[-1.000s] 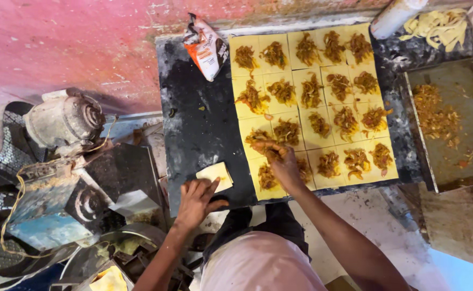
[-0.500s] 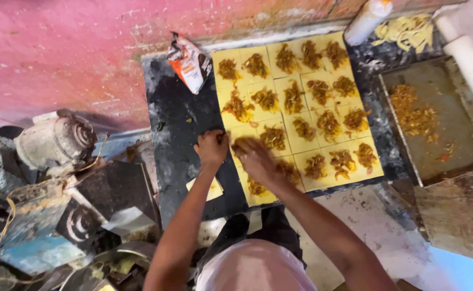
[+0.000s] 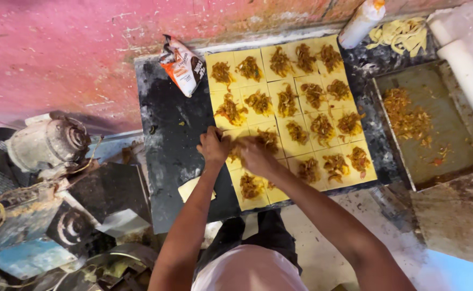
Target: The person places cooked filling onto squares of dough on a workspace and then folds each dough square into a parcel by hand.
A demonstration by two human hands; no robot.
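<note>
Both hands have come together since a moment ago: left hand (image 3: 213, 146) and right hand (image 3: 255, 156) pinch one filled yellow dough square (image 3: 236, 150) at the sheet's near-left on the bench (image 3: 166, 140). Folding step, I judge; next, sealing its edges evenly.

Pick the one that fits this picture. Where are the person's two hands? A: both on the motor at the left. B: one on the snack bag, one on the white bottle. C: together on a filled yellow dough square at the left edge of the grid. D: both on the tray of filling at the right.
C: the left hand and right hand meet over one filled dough square on the dark slab, away from the tray.
</note>
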